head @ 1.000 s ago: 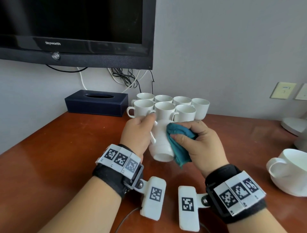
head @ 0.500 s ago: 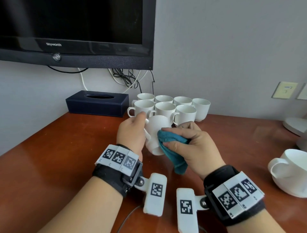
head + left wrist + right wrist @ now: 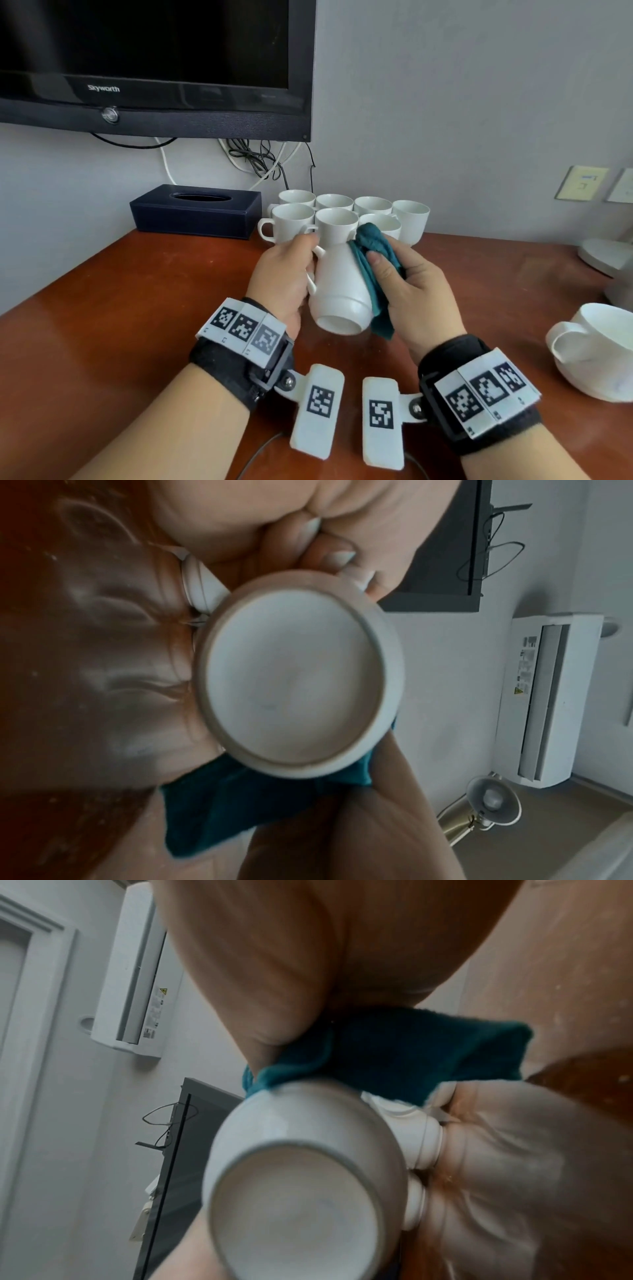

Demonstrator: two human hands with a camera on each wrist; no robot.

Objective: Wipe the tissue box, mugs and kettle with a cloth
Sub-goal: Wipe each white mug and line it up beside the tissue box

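My left hand [image 3: 286, 274] grips a white mug [image 3: 337, 291] by its handle, tipped so its base [image 3: 294, 680] faces me above the table. My right hand [image 3: 407, 291] holds a teal cloth [image 3: 371, 270] pressed against the mug's right side; the cloth [image 3: 404, 1053] also shows in the right wrist view, beside the mug [image 3: 301, 1177]. Behind stands a cluster of several white mugs [image 3: 349, 214]. A dark blue tissue box [image 3: 195, 210] sits at the back left. The kettle's grey body [image 3: 621, 291] and base [image 3: 606, 253] show only at the right edge.
A wider white cup [image 3: 596, 349] stands at the right. The wooden table [image 3: 120, 308] runs along a grey wall, with a TV [image 3: 154, 61] and hanging cables [image 3: 260, 157] above the tissue box. Wall sockets [image 3: 582, 183] are at the right.
The mug has been tipped and turned in my left hand, its base now toward me. The cloth has slid up along the mug's right side toward its rim.
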